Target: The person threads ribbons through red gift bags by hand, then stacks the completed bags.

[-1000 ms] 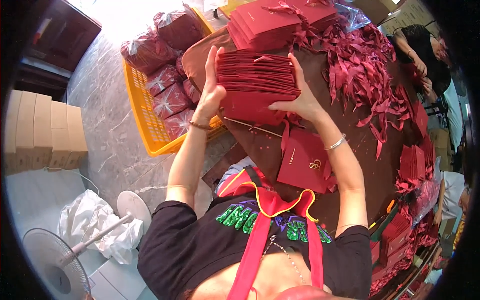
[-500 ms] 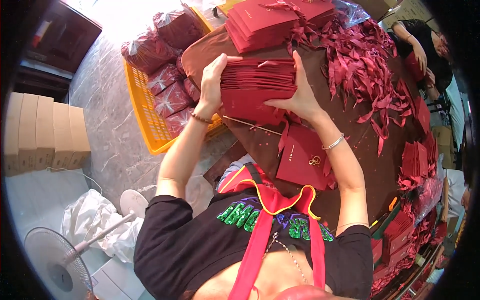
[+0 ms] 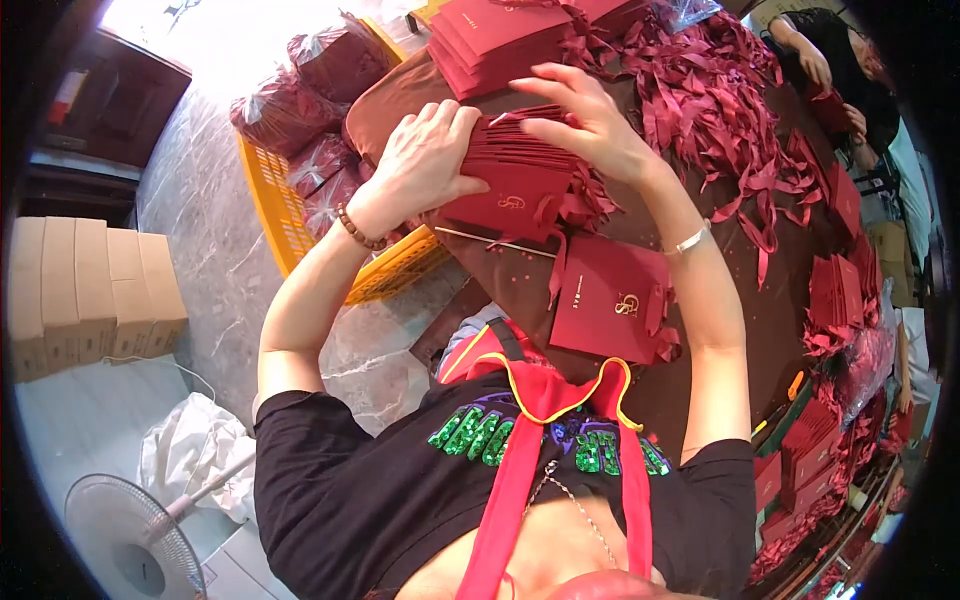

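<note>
A stack of dark red paper gift bags (image 3: 505, 198) with ribbon handles stands on the brown-covered table (image 3: 700, 245), tilted so that its layered edges show. My left hand (image 3: 425, 155) grips its left end, fingers over the far edge and thumb on the front face. Over its right end my right hand (image 3: 588, 122) hovers with fingers apart, holding nothing. Dark red ribbon loops hang at the stack's right side. Nearer me lies a flat red gift bag (image 3: 600, 300) with gold print. A thin pale stick (image 3: 490, 241) lies between the two.
Another bag pile (image 3: 490, 40) and a heap of red ribbons (image 3: 710, 120) cover the far side. At left stands a yellow crate (image 3: 275, 200) with plastic-wrapped bundles. Cartons (image 3: 90, 290) and a fan (image 3: 135, 540) are farther left. Another person's hand (image 3: 815, 70) is at far right.
My right hand has let go of the stack and lifted with fingers spread. My left hand has turned over the stack's left end. The ribbon handles now show at its right side.
</note>
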Motion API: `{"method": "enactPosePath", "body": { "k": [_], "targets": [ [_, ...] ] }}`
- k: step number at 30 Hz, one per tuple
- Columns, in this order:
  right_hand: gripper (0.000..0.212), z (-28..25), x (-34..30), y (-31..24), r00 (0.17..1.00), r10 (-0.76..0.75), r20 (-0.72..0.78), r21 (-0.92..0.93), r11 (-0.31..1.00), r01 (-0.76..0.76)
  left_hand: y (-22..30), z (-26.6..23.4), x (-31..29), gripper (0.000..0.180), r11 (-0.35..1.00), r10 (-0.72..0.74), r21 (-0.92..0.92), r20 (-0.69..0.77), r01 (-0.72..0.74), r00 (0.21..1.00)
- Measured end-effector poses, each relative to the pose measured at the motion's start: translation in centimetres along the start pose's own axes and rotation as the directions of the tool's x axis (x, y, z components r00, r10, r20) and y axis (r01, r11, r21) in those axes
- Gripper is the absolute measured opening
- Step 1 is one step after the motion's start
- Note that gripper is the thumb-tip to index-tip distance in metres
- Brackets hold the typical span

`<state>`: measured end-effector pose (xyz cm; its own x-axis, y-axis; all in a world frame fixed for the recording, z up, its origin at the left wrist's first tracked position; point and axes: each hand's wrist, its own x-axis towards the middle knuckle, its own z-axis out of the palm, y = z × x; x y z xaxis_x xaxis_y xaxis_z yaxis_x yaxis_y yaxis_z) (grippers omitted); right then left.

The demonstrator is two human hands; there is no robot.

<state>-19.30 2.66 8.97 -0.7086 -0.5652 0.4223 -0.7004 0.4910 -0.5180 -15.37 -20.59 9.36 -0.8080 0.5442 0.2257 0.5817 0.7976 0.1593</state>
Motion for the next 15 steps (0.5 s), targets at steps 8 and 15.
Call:
{"method": "enactPosePath", "body": {
  "k": [8,15],
  "targets": [
    [0.025,1.4,1.3,0.4,0.99,-0.127,0.066,0.235,0.966,0.109,0.3,-0.3,0.1,0.094,0.999,-0.016,-0.03,0.038,0.017,0.999],
    [0.022,0.1,1.7,1.2,0.964,0.032,0.264,0.218,0.972,-0.092,0.4,-0.3,0.4,0.102,0.999,-0.022,-0.043,0.061,0.024,0.998]
  ]
}}
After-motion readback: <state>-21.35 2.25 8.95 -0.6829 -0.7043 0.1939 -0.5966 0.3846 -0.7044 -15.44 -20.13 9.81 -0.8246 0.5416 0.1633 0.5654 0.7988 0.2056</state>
